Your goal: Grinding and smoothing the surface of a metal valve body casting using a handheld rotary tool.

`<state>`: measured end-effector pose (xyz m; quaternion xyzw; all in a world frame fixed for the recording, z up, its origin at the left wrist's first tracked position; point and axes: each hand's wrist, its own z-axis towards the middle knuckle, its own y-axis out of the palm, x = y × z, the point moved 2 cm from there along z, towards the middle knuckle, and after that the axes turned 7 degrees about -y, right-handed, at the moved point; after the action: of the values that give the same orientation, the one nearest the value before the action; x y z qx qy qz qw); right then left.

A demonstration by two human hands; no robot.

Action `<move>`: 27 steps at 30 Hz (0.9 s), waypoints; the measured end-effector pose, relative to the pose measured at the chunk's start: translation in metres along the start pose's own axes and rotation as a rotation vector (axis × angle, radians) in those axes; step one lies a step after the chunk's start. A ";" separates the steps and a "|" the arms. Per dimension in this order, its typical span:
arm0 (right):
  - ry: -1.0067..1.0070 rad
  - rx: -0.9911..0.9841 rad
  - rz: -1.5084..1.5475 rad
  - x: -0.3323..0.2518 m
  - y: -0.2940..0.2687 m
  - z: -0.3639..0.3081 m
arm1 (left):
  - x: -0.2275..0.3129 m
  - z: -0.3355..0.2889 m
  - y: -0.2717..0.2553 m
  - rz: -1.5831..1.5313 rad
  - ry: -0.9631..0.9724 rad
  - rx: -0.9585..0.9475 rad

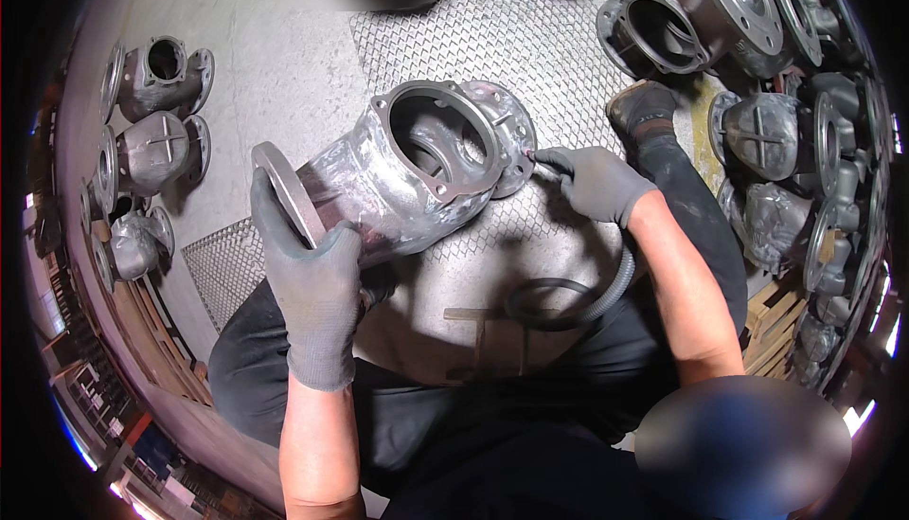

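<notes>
Here's the grey metal casting, a stout pipe-like body (pixel 355 188) with streaked, shiny patches, out between the person's legs, over the concrete floor (pixel 237 94), its right half seen against a silver diamond-mesh sheet (pixel 559 51) and its left end out beyond that sheet's upper left edge. Long axis on the slant: from the thick flat left flange (pixel 292 200), close to the person, away and rightward to the round drilled right flange (pixel 519 127). The wide round mouth (pixel 443 141) points upward, tipped slightly rightward. Left hand (pixel 317 283), grey-gloved: its grip is clamped round that left flange, thumb on the body side, fingers over the outer face. Right hand (pixel 606 184), gloved too: grip curled around a slim tool, mostly hidden, its tip (pixel 532 154) right at the far flange's edge; touching or not, I can't tell. Below it, a dark ribbed hose (pixel 620 278) loops toward the lap. A brown-and-black shoe (pixel 644 108) stands beyond, near the mesh sheet's right edge.
</notes>
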<state>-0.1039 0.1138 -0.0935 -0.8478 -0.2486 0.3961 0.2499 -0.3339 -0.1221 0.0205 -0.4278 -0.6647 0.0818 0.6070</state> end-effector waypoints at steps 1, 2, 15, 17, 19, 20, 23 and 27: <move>-0.030 0.071 0.067 0.003 0.004 -0.003 | -0.001 0.000 -0.001 0.008 0.015 0.007; -0.059 0.143 0.135 0.004 0.006 -0.007 | 0.000 -0.001 -0.001 0.008 0.018 0.004; -0.026 0.696 0.594 -0.029 0.097 0.005 | -0.010 0.022 -0.025 -0.254 -0.094 -0.117; -0.006 0.656 0.661 -0.033 0.096 0.008 | -0.030 0.033 -0.035 -0.246 -0.058 -0.110; 0.012 0.586 0.626 -0.024 0.095 0.011 | -0.043 0.044 -0.045 -0.185 -0.025 -0.131; 0.029 0.503 0.574 -0.020 0.096 0.014 | -0.047 0.046 -0.045 -0.172 -0.017 -0.135; -0.030 0.475 0.638 -0.027 0.091 0.011 | -0.052 0.046 -0.050 -0.158 -0.042 -0.105; -0.098 0.519 0.685 -0.031 0.097 0.009 | -0.047 0.041 -0.049 -0.183 -0.145 -0.091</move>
<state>-0.1071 0.0240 -0.1416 -0.7706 0.1435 0.5454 0.2969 -0.3975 -0.1672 0.0071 -0.3851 -0.7461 0.0265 0.5425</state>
